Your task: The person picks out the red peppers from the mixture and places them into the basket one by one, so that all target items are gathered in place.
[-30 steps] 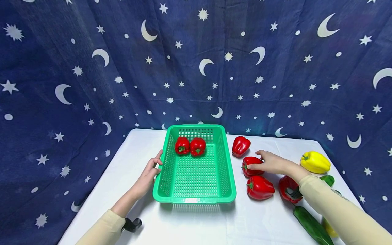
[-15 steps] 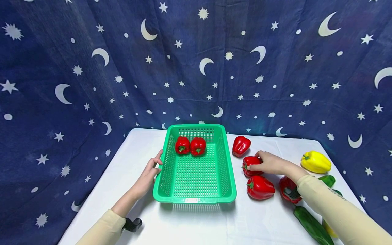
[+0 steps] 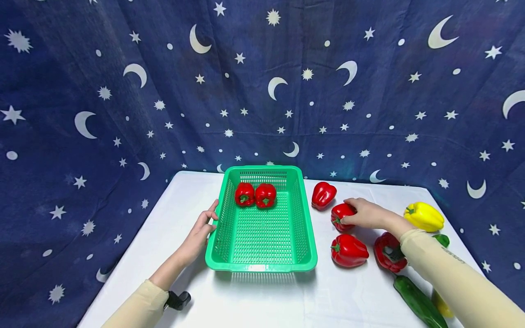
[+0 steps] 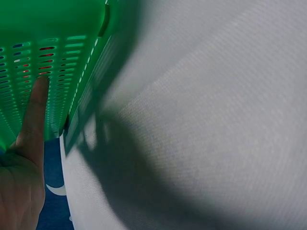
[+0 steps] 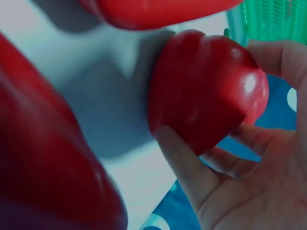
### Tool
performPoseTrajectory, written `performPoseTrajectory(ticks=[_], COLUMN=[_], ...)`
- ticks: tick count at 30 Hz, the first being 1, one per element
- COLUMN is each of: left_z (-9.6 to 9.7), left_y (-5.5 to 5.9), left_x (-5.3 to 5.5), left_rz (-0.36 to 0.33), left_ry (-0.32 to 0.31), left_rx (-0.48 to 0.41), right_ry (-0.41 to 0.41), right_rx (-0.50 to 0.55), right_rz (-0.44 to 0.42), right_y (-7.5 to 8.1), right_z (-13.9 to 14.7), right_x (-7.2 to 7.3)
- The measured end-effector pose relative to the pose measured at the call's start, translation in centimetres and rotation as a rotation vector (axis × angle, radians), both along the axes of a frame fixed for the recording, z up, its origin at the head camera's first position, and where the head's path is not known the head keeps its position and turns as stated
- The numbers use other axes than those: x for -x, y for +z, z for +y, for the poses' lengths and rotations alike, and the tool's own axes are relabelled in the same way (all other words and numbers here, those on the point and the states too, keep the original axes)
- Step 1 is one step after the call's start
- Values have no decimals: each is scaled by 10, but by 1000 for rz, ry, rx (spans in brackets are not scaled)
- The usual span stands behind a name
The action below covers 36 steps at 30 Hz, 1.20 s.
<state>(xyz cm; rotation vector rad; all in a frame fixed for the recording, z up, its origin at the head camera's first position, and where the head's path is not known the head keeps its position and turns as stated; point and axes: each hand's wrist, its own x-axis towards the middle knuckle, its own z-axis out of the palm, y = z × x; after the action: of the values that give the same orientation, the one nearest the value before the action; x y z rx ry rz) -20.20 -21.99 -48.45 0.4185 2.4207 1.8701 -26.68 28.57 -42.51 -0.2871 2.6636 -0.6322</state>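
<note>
In the head view my left hand (image 3: 200,233) touches the left side of a green plastic basket (image 3: 262,269). One straight finger (image 4: 36,115) lies against its slotted outer wall in the left wrist view; the other fingers are mostly hidden there. My right hand (image 3: 366,214) grips a red bell pepper (image 3: 338,215), thumb and fingers spread around its sides in the right wrist view. Inside the basket, two red bell peppers sit side by side near the back, one pepper (image 3: 244,195) left of the other (image 3: 265,196).
Behind the held pepper lies another red bell pepper (image 3: 323,195); one more (image 3: 349,251) lies in front. Under the right forearm are a dark red pepper (image 3: 387,250), a long green vegetable (image 3: 418,298) and a partly hidden yellow thing (image 3: 442,306). A yellow pepper (image 3: 424,216) sits far right.
My right hand has closed around the red bell pepper and shifted it slightly right and back, away from the pepper in front. The left hand and basket have stayed put.
</note>
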Motion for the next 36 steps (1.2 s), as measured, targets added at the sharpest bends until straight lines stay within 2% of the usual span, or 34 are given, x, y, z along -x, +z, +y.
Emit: performPoseTrajectory(ticks=[7,16,23,36], left_z=[0,-1,-1,1], left_y=[0,0,1,3], left_x=[0,0,-1,-1], left_rz=[1,0,2,-2], left_ry=[-5,-1,-1,-4], left_rx=[4,13,16,-1], right_ry=[45,44,-3,-2], right_rx=[36,96,108,114], right_rz=[38,10,-55,-131], right_y=[0,-4,-4,0], right_z=[9,17,20,23], right_x=[4,10,15,21])
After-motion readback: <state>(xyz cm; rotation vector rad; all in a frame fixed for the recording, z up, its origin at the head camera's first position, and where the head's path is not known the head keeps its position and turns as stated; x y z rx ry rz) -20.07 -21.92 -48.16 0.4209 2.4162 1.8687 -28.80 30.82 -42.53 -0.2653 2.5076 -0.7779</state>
